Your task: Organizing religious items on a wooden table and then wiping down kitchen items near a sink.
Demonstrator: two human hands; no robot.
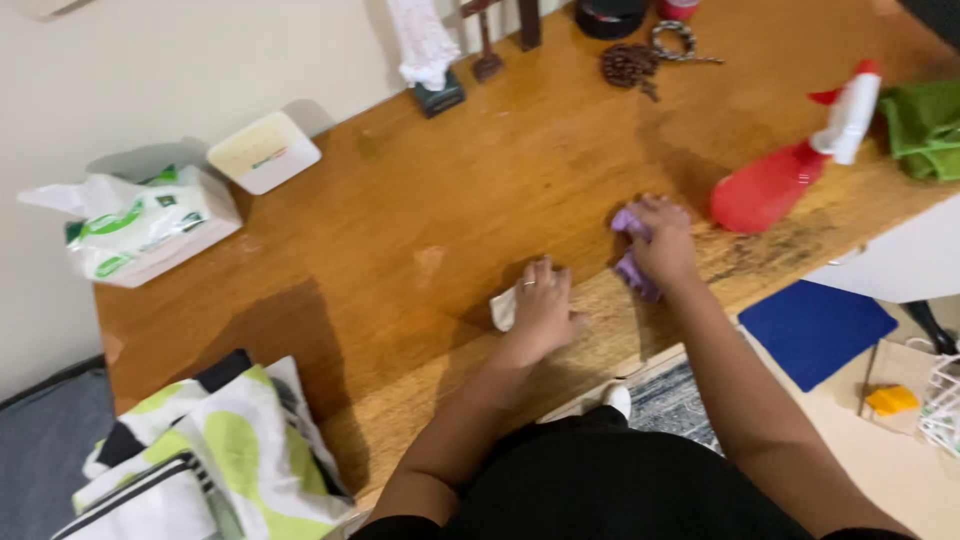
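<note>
Purple cloth (pixel 633 262), bunched under the person's right hand (pixel 663 243), sits pressed against the wooden surface (pixel 440 200) near its front edge, the grip of that hand closed down over the cloth so that only crumpled folds show on either side of the fingers. Just beside it, the left hand (pixel 543 307) lies palm-down on the same surface, fingers curled over a small white cloth (pixel 503 309) whose corner pokes out to the left; a ring shows on one finger. A red spray bottle (pixel 790 165) with a white nozzle lies tipped on its side near the right hand, and a green cloth (pixel 925 128) is heaped behind it at the right edge. Well apart, toward the wall, rest a packet of wet wipes (pixel 140 228) in green and white wrap, a shallow white lidded box (pixel 264 151), and a string of dark beads (pixel 630 65). A folded green-and-white patterned fabric (pixel 220 450) covers the near left corner. Below the surface's edge, a blue mat (pixel 815 328) lies on the floor.
</note>
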